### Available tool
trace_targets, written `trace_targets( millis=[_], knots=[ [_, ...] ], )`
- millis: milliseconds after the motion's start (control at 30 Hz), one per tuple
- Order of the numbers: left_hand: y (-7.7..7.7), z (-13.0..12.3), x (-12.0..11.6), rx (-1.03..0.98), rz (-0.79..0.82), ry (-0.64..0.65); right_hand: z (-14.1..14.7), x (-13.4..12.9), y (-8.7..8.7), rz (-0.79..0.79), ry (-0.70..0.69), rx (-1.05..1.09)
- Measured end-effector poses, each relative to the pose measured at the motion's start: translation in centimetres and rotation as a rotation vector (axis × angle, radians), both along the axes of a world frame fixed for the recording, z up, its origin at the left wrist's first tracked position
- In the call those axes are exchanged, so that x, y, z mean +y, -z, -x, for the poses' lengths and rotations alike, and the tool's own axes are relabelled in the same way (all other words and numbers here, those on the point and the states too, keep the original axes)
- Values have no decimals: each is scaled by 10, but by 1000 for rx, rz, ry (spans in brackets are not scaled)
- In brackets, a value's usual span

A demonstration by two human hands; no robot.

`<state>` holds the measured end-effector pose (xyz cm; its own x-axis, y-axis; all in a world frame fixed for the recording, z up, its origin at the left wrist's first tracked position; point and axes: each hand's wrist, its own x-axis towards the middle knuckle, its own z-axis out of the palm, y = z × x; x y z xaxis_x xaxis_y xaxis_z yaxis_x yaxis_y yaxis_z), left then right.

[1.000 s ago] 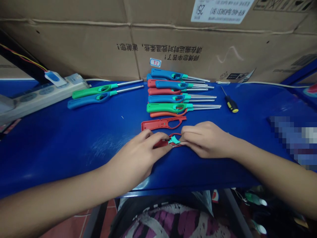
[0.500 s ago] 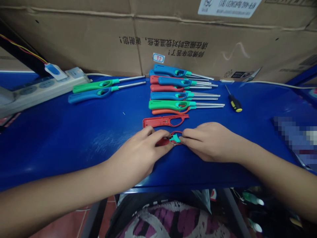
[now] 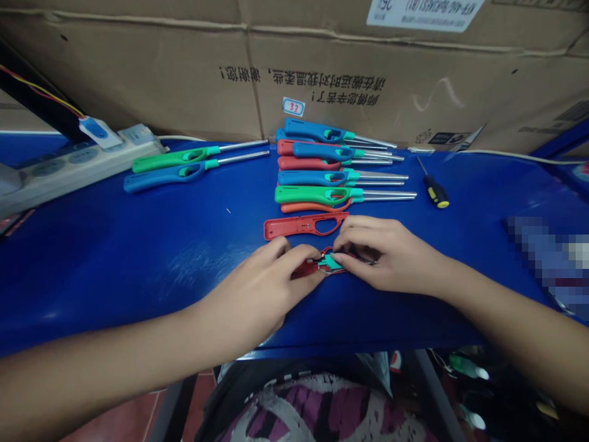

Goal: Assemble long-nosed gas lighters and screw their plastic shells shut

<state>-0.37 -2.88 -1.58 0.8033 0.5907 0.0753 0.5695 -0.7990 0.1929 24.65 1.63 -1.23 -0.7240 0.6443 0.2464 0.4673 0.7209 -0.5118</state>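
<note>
My left hand (image 3: 267, 279) is closed round a red lighter shell half (image 3: 302, 269) near the table's front. Thumb and fingers of my right hand (image 3: 384, 253) pinch a teal trigger piece (image 3: 332, 263) that lies at the shell's loop. Part of the shell is hidden under my fingers. Just behind them, the other red shell half (image 3: 289, 226) lies with its inner side up. A pile of assembled lighters (image 3: 313, 195) in blue, red, green and orange sits farther back, metal tubes pointing right.
A green lighter (image 3: 168, 159) and a blue lighter (image 3: 161, 178) lie at the left beside a power strip (image 3: 64, 166). A black and yellow screwdriver (image 3: 435, 191) is at the right. A large cardboard box (image 3: 184, 80) stands along the back edge of the blue table (image 3: 138, 245).
My right hand's fingers have shifted, with the thumb now on the teal piece and the index finger raised behind it. The teal piece has moved slightly right and sits lower. My left hand has barely moved.
</note>
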Motion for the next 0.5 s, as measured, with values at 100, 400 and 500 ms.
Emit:
trace_targets(
  millis=[100,400,500],
  knots=[
    [0,0,-1,19,-19,5,-4,3,-9,-95,121,78],
    [-1,0,-3,41,-102,7,-110,108,-36,-376,922,-49],
    [-3,0,-5,61,-111,11,-133,131,-36,-329,838,-241]
  ],
)
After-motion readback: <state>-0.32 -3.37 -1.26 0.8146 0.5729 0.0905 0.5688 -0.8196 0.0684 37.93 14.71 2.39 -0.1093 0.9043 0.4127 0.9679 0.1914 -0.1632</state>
